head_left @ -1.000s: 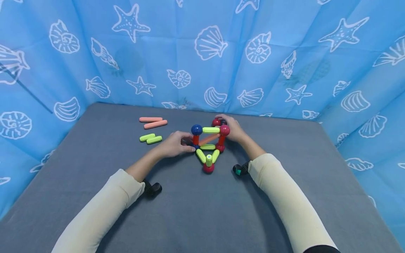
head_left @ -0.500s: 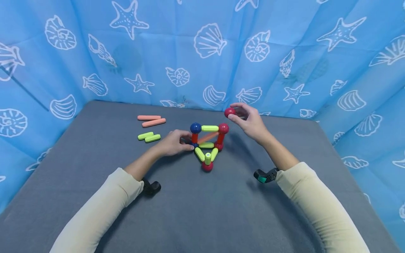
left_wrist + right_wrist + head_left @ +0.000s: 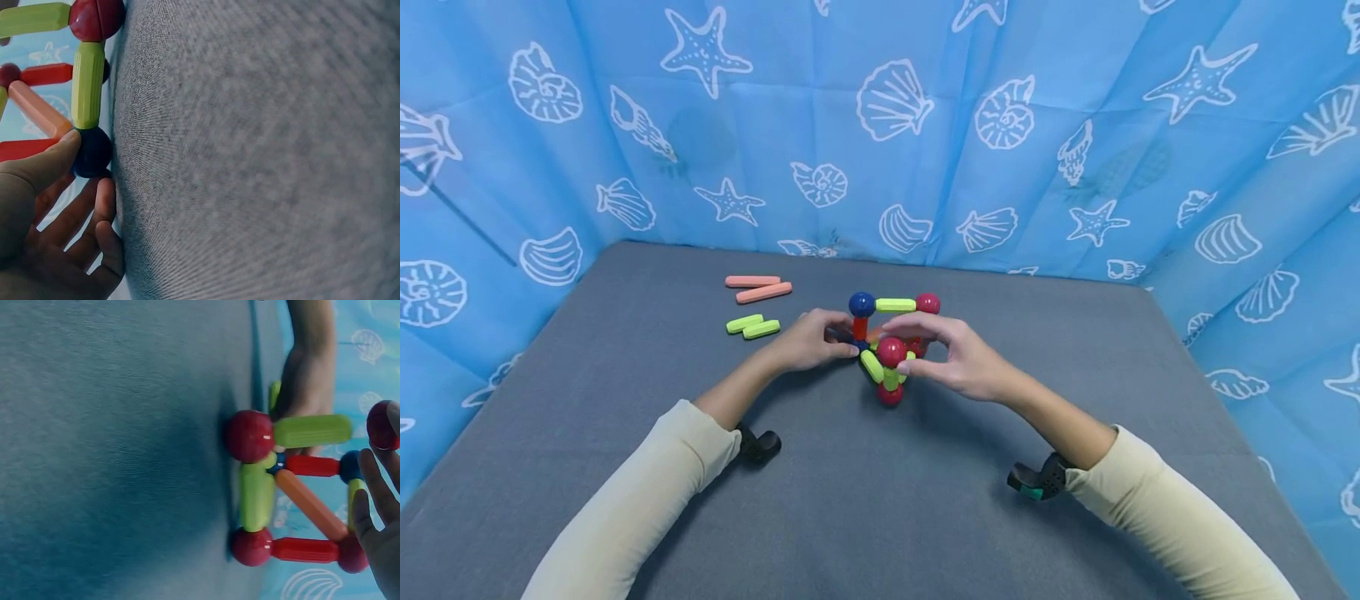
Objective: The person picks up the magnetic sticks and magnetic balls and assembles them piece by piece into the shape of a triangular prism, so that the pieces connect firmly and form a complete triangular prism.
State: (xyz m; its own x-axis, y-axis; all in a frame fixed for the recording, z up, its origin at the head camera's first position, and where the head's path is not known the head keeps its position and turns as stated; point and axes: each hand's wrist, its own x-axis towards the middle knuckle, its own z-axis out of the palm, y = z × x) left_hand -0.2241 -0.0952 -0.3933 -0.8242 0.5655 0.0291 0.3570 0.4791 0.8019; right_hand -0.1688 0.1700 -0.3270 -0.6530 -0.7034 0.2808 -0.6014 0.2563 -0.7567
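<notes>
A frame of coloured rods and balls stands on the table, with a blue ball (image 3: 862, 305) and a red ball (image 3: 928, 302) at its upper corners. My left hand (image 3: 814, 340) grips the lower blue ball (image 3: 92, 152), thumb over it and fingers behind. Between thumb and fingers, my right hand (image 3: 966, 360) holds a loose red ball (image 3: 892, 352). In the right wrist view a small gap shows between that ball and the tip of the upright green rod (image 3: 312, 431), which rises from the front red ball (image 3: 891, 393). An orange rod (image 3: 312, 503) runs diagonally across the frame.
Left of the frame lie two orange rods (image 3: 763, 292) and two short green rods (image 3: 762, 329). The grey table (image 3: 850, 500) ends at a blue shell-patterned curtain (image 3: 820, 100). Black wrist cameras (image 3: 1037, 479) hang under the sleeves.
My right hand picked up the red ball from behind the frame, lifted it to the right, then brought it forward over the front upright green rod. My left hand stays on the lower blue ball.
</notes>
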